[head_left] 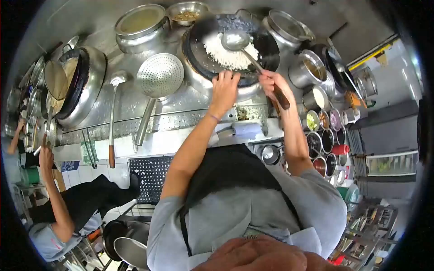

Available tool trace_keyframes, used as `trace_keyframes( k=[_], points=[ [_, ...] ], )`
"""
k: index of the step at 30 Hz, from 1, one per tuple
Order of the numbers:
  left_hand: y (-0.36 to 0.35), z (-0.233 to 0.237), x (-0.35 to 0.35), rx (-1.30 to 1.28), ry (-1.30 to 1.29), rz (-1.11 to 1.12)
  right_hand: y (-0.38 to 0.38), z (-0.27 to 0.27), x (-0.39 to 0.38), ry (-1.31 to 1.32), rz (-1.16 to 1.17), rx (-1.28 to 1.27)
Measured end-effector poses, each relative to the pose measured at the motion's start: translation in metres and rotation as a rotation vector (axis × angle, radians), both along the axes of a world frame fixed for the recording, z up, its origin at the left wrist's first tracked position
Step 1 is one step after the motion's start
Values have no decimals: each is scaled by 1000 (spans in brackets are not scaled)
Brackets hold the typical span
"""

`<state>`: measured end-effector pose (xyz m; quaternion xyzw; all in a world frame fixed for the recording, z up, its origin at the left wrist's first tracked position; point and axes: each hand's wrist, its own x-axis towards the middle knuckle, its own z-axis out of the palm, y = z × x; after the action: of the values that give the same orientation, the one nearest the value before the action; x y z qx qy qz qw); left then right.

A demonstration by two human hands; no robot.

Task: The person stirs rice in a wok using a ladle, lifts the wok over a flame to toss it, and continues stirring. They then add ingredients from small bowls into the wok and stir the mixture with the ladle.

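Note:
A black wok [266,47] sits on the burner in front of me, with white rice [230,56] heaped in its middle. My left hand [225,90] is closed on the near rim of the wok; the part under the fingers is hidden. In my right hand [275,83] is a steel ladle [236,40], gripped by its long handle, whose wooden end sticks out below the fist. The ladle's bowl rests over the rice, at the heap's upper side.
Left of the wok lie a perforated strainer [160,74] and another ladle [118,79]. A lidded pot [140,22] and a bowl of food [186,16] stand behind. Pots [307,67] and several ingredient containers [313,121] line the right. A co-worker's hand [46,156] works at far left.

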<state>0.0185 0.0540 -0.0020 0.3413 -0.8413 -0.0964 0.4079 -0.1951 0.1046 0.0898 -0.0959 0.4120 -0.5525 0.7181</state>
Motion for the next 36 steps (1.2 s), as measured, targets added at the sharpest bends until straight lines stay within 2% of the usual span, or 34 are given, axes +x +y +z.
trace_keyframes(
  k=[1,4,7,8,9,11,13,17,18,19,21,23,24,27,28,29,31,34,36],
  points=[
    [-1,1,2,-8,1,13,4,23,18,331,-23,9],
    [-1,1,6,74,46,-52,9,26,33,390,-47,-227],
    [-5,9,7,83,76,-62,-9,0,31,225,-26,-193],
    [2,7,9,95,69,-68,-18,-8,27,310,54,-34],
    [1,6,9,95,64,-80,-40,-33,6,-24,120,82],
    [-4,0,8,97,66,-89,-26,13,39,544,51,8],
    [-6,0,7,84,78,-87,-13,13,49,616,27,-159],
    [-5,1,3,58,80,-59,-9,0,49,403,34,-195],
    [-4,1,3,56,73,-63,-11,5,55,461,51,-73],
    [-2,2,3,67,58,-84,-12,-6,40,358,130,-5],
    [-3,6,8,88,42,-93,-23,-14,22,586,154,-44],
    [-6,4,8,100,64,-118,-11,1,44,796,47,-138],
    [-6,1,5,97,76,-111,-11,-8,37,797,2,-206],
    [-2,5,3,90,99,-76,-30,-33,18,836,-37,-136],
    [1,5,3,78,100,-72,-43,-48,-1,830,34,-59],
    [1,5,3,62,100,-65,-48,-51,-12,741,-4,-37],
    [-4,7,2,75,85,-72,-34,-25,-1,1009,50,-122],
    [2,3,7,91,89,-70,-18,-22,22,834,-104,-169],
    [2,2,-1,82,95,-43,-38,-41,11,830,5,-116]
  ],
)
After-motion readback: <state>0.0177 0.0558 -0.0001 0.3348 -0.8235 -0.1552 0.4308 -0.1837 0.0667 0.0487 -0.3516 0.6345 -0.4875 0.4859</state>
